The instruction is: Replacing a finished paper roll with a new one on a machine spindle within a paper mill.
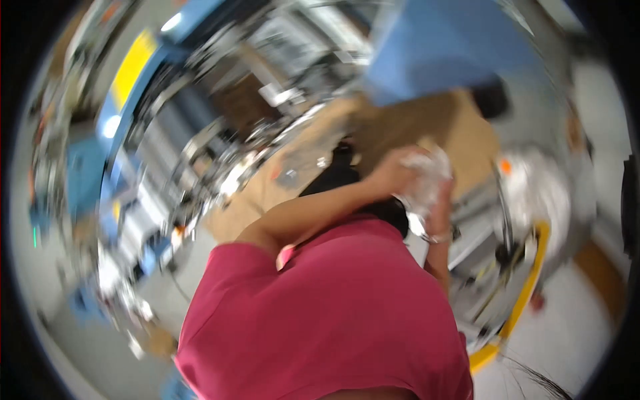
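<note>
My two hands are close together in front of my body, over the near edge of a brown work surface (427, 127). Between them is a crumpled, whitish, see-through piece that looks like thin plastic (427, 177). My left hand (395, 172) reaches across from the left and grips its left side. My right hand (441, 205) comes up from below and holds its right side. Motion blur smears the fingers, and whether anything lies inside the plastic cannot be made out.
A large blue panel or bin (453, 47) stands beyond the hands. To the right are a whitish plastic bag (540, 193) and a cart-like frame with a yellow edge (523, 307). Blurred boxes and small parts crowd the left bench, near a brown box (247, 103).
</note>
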Demonstrator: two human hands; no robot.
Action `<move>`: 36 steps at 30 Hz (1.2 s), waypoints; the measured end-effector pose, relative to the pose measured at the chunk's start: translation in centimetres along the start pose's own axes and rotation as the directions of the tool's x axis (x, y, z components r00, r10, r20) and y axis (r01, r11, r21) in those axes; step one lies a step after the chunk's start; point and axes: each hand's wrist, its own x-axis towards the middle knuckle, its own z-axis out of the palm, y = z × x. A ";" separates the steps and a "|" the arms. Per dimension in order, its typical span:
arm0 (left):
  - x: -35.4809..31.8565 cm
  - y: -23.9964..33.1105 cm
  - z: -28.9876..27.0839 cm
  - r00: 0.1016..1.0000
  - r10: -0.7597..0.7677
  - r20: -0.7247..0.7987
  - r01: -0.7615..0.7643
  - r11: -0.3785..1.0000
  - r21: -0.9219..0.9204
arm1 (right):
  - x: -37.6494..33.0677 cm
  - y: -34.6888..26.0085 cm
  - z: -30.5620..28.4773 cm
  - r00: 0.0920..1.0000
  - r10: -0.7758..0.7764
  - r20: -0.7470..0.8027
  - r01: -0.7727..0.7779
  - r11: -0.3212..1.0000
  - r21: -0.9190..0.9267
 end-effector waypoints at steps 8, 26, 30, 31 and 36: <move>3.2 2.9 5.2 0.889 -0.225 0.398 0.140 0.963 0.232 | -1.3 -0.9 -1.3 0.923 -0.362 -0.135 0.313 0.905 -0.287; 9.8 -2.3 26.4 0.601 -0.560 0.571 0.218 0.802 0.557 | -7.0 -8.1 -21.2 0.715 -0.538 -0.447 0.045 0.673 -0.738; 13.2 -3.2 28.3 0.752 -0.547 0.369 0.288 0.775 0.563 | -6.3 -11.3 -25.4 0.731 -0.431 -0.530 0.027 0.793 -0.608; 14.9 -3.8 27.9 0.772 -0.518 0.367 0.257 0.784 0.565 | -6.0 -11.4 -27.0 0.740 -0.439 -0.510 0.037 0.783 -0.621; 24.7 -7.6 24.7 0.880 -0.142 0.454 -0.307 0.560 0.770 | -5.7 -13.7 -32.0 0.594 -0.515 -0.618 0.099 0.809 -0.579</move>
